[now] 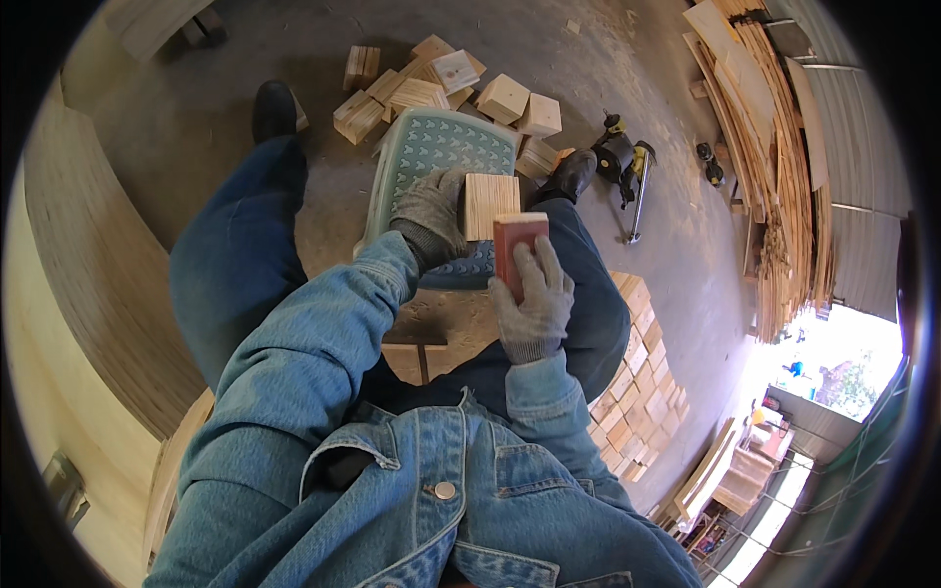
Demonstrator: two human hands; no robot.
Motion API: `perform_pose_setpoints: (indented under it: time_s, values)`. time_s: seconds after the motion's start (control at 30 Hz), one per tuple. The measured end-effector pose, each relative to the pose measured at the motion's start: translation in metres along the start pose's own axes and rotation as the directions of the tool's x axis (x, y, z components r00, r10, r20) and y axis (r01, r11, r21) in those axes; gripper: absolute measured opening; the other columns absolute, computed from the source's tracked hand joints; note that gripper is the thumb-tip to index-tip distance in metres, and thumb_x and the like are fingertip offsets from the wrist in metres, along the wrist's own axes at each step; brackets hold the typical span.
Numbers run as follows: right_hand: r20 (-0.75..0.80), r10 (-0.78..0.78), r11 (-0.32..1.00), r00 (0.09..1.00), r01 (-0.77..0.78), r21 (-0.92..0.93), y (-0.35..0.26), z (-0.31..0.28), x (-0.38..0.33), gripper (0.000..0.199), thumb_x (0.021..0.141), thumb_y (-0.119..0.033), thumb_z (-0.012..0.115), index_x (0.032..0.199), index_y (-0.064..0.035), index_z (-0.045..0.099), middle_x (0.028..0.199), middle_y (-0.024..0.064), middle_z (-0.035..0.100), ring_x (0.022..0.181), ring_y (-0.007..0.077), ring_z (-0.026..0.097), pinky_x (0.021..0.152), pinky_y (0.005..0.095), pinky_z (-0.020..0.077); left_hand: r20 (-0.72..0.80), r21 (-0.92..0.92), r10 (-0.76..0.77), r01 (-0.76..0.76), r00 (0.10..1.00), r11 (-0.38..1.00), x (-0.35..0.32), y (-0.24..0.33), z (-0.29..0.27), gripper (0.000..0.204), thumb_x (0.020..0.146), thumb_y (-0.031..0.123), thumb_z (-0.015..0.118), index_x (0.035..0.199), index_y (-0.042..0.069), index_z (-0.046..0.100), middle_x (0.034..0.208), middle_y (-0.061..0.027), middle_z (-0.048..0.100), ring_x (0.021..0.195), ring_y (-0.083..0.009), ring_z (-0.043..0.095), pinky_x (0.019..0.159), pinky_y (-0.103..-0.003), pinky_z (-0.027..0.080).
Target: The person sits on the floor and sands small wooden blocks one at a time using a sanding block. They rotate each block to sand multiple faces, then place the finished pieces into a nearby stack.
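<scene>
My left hand [431, 211], in a grey knit glove, grips a square wooden block [492, 204] from its left side. Its fingertips are partly hidden behind the wood. The block is held over a blue-green plastic stool [446, 147] with a raised pattern on top. In my right hand [536, 299], also gloved, is a reddish-brown sanding block [517, 253] with a pale edge at its upper end. This sanding block overlaps the lower right corner of the wooden block in view; whether they touch, I cannot tell.
Several loose wooden blocks [417, 93] lie on the floor beyond the stool. A black and yellow power tool [618, 157] rests right of my boot. Stacked blocks [642, 382] stand beside my right leg. Long boards [774, 167] lean along the right wall, and a large wooden panel [83, 265] is at left.
</scene>
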State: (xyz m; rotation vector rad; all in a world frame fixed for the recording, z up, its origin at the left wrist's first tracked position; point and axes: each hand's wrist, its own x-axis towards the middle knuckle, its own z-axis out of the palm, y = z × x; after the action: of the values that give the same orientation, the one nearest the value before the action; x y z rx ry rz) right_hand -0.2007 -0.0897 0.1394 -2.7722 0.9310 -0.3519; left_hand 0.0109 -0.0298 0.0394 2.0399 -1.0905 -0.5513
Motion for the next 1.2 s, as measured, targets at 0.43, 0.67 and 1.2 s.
perform_pose_setpoints:
  time_s: [0.43,0.67,1.2]
  values:
    - [0.002,0.036,0.999,0.999,-0.036,-0.006,0.017,0.041,0.161,0.062,0.085,-0.036,0.081,0.144,-0.0212,0.068,0.161,0.0093,0.056,0.13,0.0449,0.06,0.113,0.0499,0.049,-0.011,-0.004,-0.012,0.012,1.0,1.0,0.001,-0.005,0.008,0.097,0.067,0.038,0.092,0.15,0.016,0.048,0.142,-0.0188,0.056,0.135,-0.0393,0.057,0.119,-0.048,0.045]
    - [0.066,0.065,0.998,0.996,-0.066,0.023,0.017,0.025,0.109,0.071,0.084,-0.035,0.082,0.15,-0.0168,0.064,0.164,0.0123,0.052,0.136,0.0433,0.058,0.115,0.0507,0.0472,-0.046,0.011,-0.009,0.01,0.999,1.0,-0.002,-0.005,0.004,0.095,0.068,0.041,0.093,0.148,0.014,0.049,0.139,-0.0205,0.058,0.132,-0.0413,0.058,0.116,-0.05,0.048]
    - [0.003,-0.052,0.995,0.999,0.052,-0.086,0.007,0.02,0.094,0.058,0.085,-0.031,0.08,0.14,-0.0188,0.072,0.158,0.0105,0.058,0.122,0.0443,0.061,0.11,0.0526,0.0484,-0.127,-0.106,-0.02,0.006,0.992,0.994,0.003,-0.005,0.013,0.088,0.069,0.037,0.094,0.143,0.013,0.052,0.138,-0.0183,0.057,0.131,-0.0386,0.056,0.116,-0.047,0.047]
